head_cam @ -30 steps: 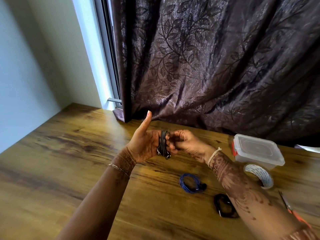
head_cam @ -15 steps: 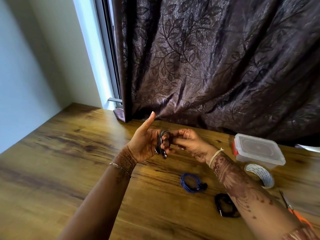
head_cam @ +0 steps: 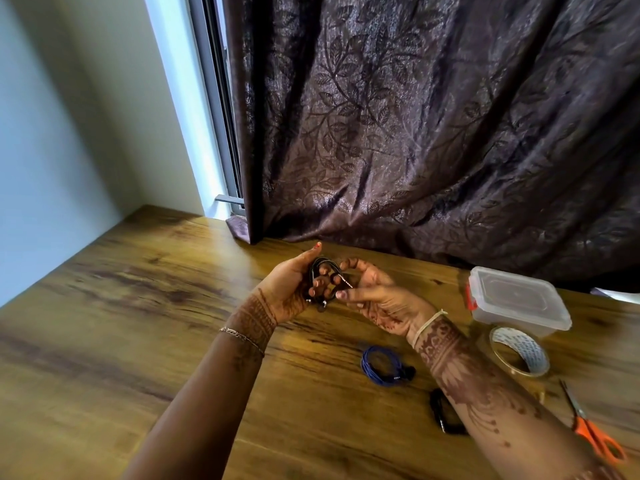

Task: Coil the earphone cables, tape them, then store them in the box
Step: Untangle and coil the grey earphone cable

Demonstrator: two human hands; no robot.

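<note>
A coiled black earphone cable is held above the wooden table between both hands. My left hand has its fingers through the coil and grips it. My right hand pinches the coil's right side, where the metal plug tip sticks out. A coiled blue earphone cable lies on the table below my right wrist. Another black coil lies partly hidden under my right forearm. The clear plastic box, lid on, stands at the right, with a roll of clear tape just in front of it.
Orange-handled scissors lie near the right edge of the wooden table. A dark patterned curtain hangs along the table's back edge. A wall and window frame stand at the back left.
The coil has slid off my upright left fingers and now hangs looser, turned flat between both hands. Both hands have dropped slightly toward the table.
</note>
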